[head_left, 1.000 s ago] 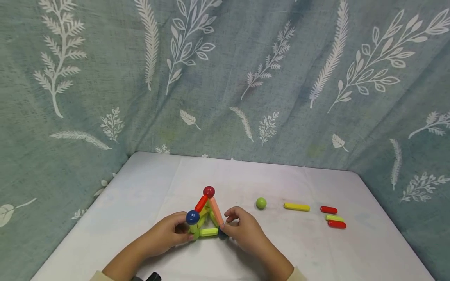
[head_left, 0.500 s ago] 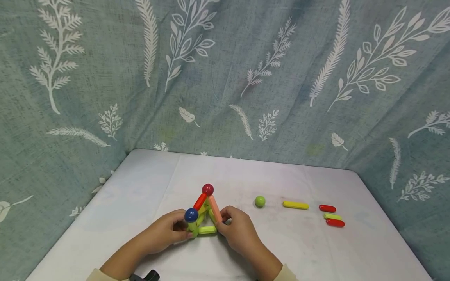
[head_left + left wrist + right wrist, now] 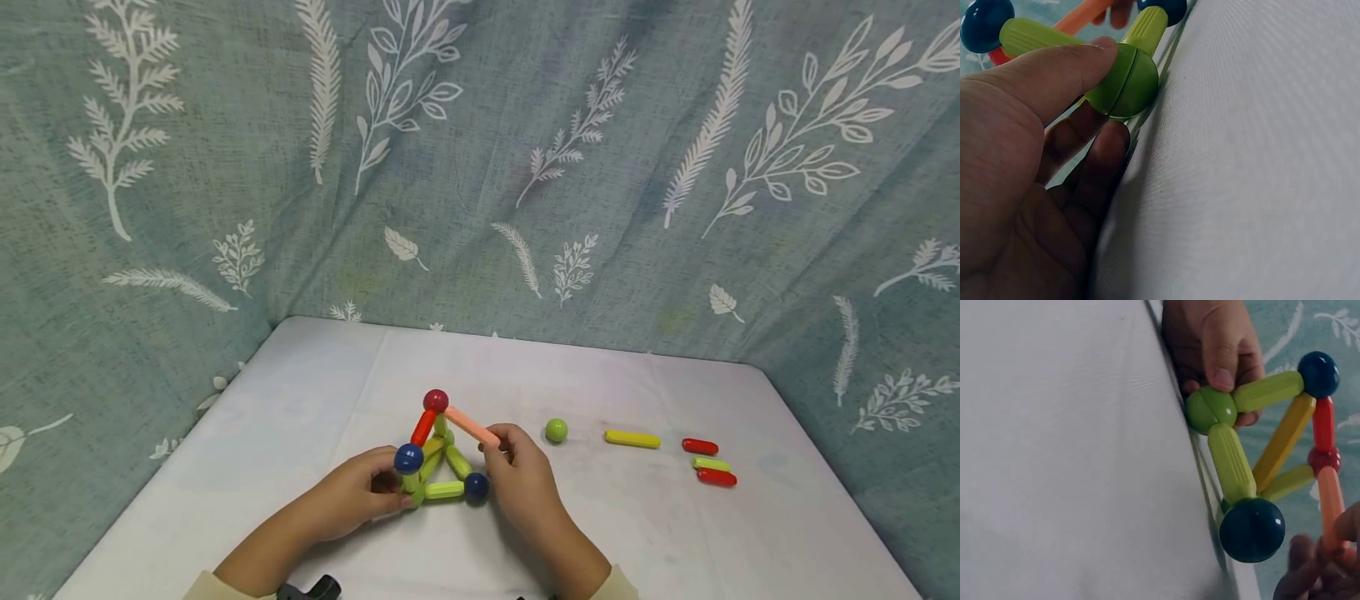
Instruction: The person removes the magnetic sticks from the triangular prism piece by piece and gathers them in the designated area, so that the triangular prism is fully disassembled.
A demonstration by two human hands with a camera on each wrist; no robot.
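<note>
A frame of rods and balls stands on the white table in the head view. My left hand [image 3: 345,492] pinches its front green ball [image 3: 1124,81] between thumb and fingers. Above that ball a light green rod [image 3: 1269,392] rises to a blue ball [image 3: 408,458]. A red rod [image 3: 423,427] links the blue ball to a dark red ball [image 3: 436,402] at the top. My right hand [image 3: 527,479] pinches the free lower end of a peach-orange rod [image 3: 471,426], whose upper end touches the red ball. Below it, apart from the rod, sits a dark blue ball [image 3: 1252,530].
Right of the frame lie a loose green ball [image 3: 556,430], a yellow rod [image 3: 632,439], and two red rods [image 3: 717,477] with a short green rod [image 3: 711,463] between them. A patterned cloth [image 3: 465,167] hangs behind the table. A black object [image 3: 318,587] shows at the bottom edge.
My right hand has taken hold of the orange rod's lower end and swung it up and right, away from the dark blue ball. My left hand keeps its hold on the green ball.
</note>
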